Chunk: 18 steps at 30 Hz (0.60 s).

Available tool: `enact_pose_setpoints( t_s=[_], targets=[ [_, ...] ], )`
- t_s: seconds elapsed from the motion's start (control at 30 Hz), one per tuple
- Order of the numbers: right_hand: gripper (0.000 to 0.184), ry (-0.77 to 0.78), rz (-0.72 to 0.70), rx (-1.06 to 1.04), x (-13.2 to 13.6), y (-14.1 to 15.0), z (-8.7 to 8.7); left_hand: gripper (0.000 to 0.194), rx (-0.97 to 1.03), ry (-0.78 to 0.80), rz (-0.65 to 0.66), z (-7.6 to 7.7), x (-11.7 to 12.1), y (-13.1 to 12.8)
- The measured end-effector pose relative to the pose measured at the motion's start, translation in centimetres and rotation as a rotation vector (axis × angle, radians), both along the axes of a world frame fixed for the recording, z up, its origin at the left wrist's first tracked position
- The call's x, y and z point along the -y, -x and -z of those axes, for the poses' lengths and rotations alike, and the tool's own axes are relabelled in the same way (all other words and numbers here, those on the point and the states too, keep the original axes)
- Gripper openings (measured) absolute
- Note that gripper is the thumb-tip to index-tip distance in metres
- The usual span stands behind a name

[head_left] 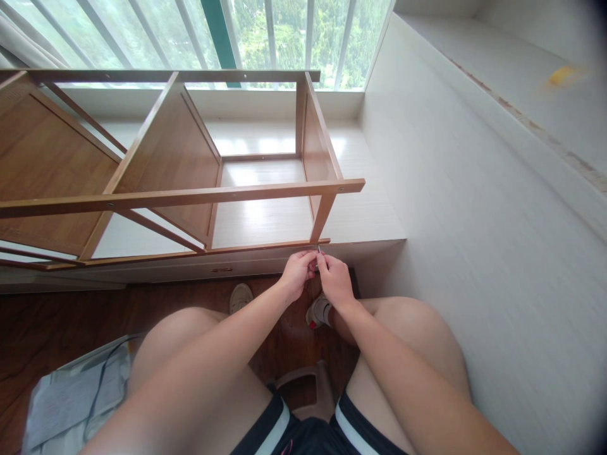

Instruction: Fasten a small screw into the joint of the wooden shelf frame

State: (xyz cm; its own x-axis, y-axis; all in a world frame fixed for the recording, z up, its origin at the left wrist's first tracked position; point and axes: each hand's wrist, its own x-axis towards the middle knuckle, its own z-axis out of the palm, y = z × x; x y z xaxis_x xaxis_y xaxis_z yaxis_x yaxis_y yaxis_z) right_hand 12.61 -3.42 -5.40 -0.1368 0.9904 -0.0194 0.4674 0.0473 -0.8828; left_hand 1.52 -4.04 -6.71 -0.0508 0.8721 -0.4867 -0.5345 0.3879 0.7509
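A brown wooden shelf frame (237, 193) lies on its side on a white ledge beneath the window. Its near right corner ends just beyond my hands. My left hand (300, 270) is closed, its fingertips pressed together; what they hold, if anything, is hidden. Touching it or very close, my right hand (334, 278) pinches a small thin metal piece (319, 250) between thumb and finger. The piece points up toward the shelf's lower rail (265, 245). Its exact kind is too small to tell.
A white wall panel (455, 208) rises along the right side. Barred windows (284, 38) stand behind the shelf. Papers with a dark cord (76, 392) lie at lower left. A plastic stool (325, 388) shows between my legs, above a dark wooden floor (165, 294).
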Motion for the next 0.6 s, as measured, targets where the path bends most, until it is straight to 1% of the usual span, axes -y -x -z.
enact_pose_setpoints(
  t_s=[0.07, 0.17, 0.2, 0.27, 0.3, 0.37, 0.47, 0.6],
  targets=[
    [0.041, 0.22, -0.02, -0.316, 0.18, 0.43, -0.01, 0.023, 0.004, 0.002, -0.005, -0.04, -0.02, -0.02],
    [0.042, 0.634, -0.092, -0.834, 0.43, 0.79, 0.01, 0.023, -0.007, -0.006, -0.014, -0.05, 0.02, -0.06],
    [0.041, 0.737, -0.121, -0.962, 0.48, 0.8, 0.0, 0.024, -0.016, -0.009, -0.014, -0.06, 0.05, -0.06],
    [0.04, 0.869, -0.172, -1.122, 0.51, 0.72, -0.06, 0.026, -0.027, -0.007, 0.0, -0.13, 0.1, -0.05],
    [0.04, 0.906, -0.181, -1.168, 0.52, 0.68, -0.08, 0.028, -0.027, -0.001, 0.01, -0.19, 0.11, -0.04],
    [0.04, 0.93, -0.176, -1.227, 0.54, 0.65, -0.04, 0.03, -0.022, 0.008, 0.029, -0.31, 0.08, 0.0],
    [0.039, 0.895, -0.152, -1.277, 0.68, 0.78, 0.17, 0.035, -0.024, 0.019, 0.04, -0.43, -0.03, 0.03],
    [0.039, 0.893, -0.145, -1.276, 0.86, 0.94, 0.43, 0.038, -0.027, 0.019, 0.034, -0.39, -0.05, -0.01]
  ],
)
